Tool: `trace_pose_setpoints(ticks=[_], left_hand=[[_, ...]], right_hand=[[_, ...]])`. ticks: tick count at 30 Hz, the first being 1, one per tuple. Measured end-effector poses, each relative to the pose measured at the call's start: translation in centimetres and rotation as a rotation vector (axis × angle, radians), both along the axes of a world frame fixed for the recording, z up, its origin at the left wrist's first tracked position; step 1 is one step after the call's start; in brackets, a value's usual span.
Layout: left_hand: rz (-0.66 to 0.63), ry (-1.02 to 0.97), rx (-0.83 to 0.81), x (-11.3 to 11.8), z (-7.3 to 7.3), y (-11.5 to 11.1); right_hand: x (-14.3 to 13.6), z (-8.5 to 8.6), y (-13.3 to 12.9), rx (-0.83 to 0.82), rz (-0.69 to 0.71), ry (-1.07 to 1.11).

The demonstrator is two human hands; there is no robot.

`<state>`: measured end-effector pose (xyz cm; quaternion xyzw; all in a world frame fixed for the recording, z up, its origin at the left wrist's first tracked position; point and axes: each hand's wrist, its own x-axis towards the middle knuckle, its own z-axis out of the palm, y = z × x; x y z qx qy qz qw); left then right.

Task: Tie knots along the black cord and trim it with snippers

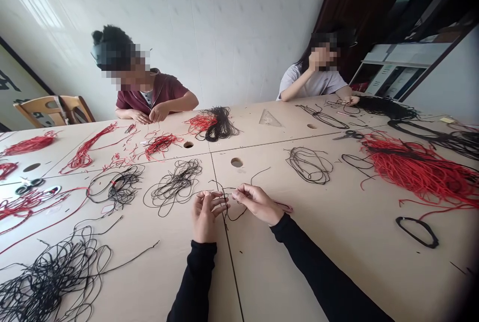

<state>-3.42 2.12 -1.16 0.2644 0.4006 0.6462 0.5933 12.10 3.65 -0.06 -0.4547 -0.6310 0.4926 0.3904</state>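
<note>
Just above the middle of the table, my left hand point(207, 214) pinches a thin black cord point(225, 212) between thumb and fingers. To its right, my right hand point(258, 203) is closed in a pinch on the same cord, thumb and forefinger meeting. The cord runs between both hands, and a loop of it hangs below toward the table. One loose end point(261, 173) curves up past my right hand. A pink-handled tool point(285, 207) lies partly hidden behind my right wrist.
Black cord bundles lie left point(177, 182), right point(309, 164) and front left point(56, 272). Red cords point(415, 167) pile at right, near black scissors point(350, 135). A clear set square point(270, 118) lies farther back. Two people sit across the table point(318, 262); it has round holes point(237, 162).
</note>
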Motion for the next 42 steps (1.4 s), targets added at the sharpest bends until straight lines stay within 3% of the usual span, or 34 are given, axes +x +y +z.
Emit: trace_pose_setpoints(ticks=[13,16,20,25,31,37,38,42], left_hand=[[0.059,-0.146,-0.035,-0.6,-0.1,0.2],[0.039,-0.140,-0.035,-0.4,-0.1,0.2],[0.050,-0.129,-0.029,-0.4,-0.2,0.2],[0.087,-0.049,0.013,-0.6,-0.2,0.3],[0.037,0.013,0.047,-0.6,0.2,0.2],[0.312,0.329,0.189,-0.6,0.0,0.0],[0.269,0.358,0.190,-0.5,0.0,0.0],[-0.139,0.324,0.082,0.0,0.2,-0.1]], right_hand=[[-0.3,-0.4,0.1,-0.086,-0.044,0.186],[-0.5,-0.2,-0.1,-0.096,-0.041,0.095],[-0.6,0.2,-0.2,0.053,-0.057,-0.072],[-0.8,0.2,-0.1,0.065,-0.052,-0.054],[-0.8,0.8,-0.2,0.001,-0.052,0.007],[-0.8,1.4,-0.5,0.000,-0.158,0.006],[-0.8,1.5,-0.5,0.008,-0.180,0.000],[-0.8,1.2,-0.5,0.048,-0.195,0.002]])
